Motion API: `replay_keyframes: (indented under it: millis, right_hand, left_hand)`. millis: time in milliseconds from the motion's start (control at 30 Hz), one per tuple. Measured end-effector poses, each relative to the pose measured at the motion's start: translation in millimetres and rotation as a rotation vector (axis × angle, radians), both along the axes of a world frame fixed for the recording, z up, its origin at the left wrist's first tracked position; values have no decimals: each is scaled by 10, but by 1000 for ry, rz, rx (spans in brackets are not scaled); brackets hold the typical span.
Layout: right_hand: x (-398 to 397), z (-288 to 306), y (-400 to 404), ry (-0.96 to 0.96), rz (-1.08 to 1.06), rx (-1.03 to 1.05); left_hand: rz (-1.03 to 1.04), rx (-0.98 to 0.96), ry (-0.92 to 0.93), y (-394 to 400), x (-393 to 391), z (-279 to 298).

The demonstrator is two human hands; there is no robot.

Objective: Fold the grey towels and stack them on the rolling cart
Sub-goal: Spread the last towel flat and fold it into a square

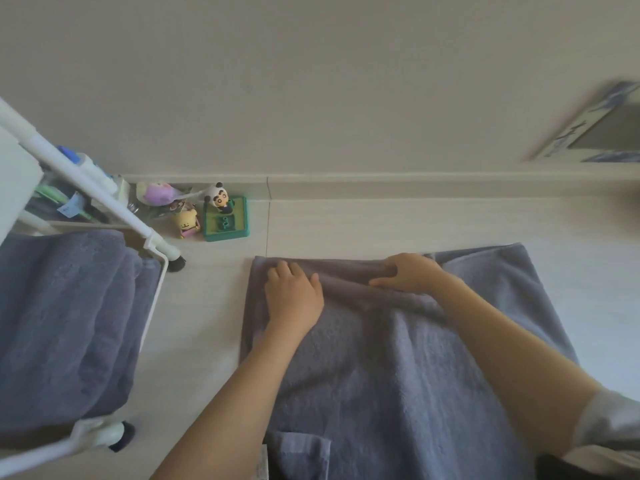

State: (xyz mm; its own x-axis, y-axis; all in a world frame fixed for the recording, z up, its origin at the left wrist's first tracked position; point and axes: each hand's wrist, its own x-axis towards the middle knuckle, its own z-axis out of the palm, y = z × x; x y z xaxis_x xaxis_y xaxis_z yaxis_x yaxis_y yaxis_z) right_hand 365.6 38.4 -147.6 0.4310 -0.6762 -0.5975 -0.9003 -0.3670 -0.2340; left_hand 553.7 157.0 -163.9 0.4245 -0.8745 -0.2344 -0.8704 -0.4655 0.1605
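No writing is legible anywhere; the framed picture [595, 128] far right is blurred and cut off. On the floor [207, 323], the grey towel [398, 358] lies spread, its near edge out of view. The left hand [292, 292] presses flat on its far fold, the right hand [408, 273] grasps that fold, and folded towels [65, 323] sit on the rolling cart [152, 306] at left.

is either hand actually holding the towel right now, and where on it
Yes. The right hand has a grip on the grey towel at its far folded edge, fingers curled over the fold. The left hand only presses flat near the far left corner.
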Motion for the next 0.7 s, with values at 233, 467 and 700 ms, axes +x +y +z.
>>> replay_keyframes:
  millis: [233, 467, 700]
  right_hand:
    - [-825, 146, -525, 115, 93, -22]
    - [-1305, -4, -542, -44, 113, -141]
    - [-1507, -130, -509, -170, 171, -258]
  left_hand:
    - [198, 156, 55, -120, -468, -231]
    - [276, 197, -3, -190, -504, -230]
    - [200, -65, 59, -354, -1265, -130]
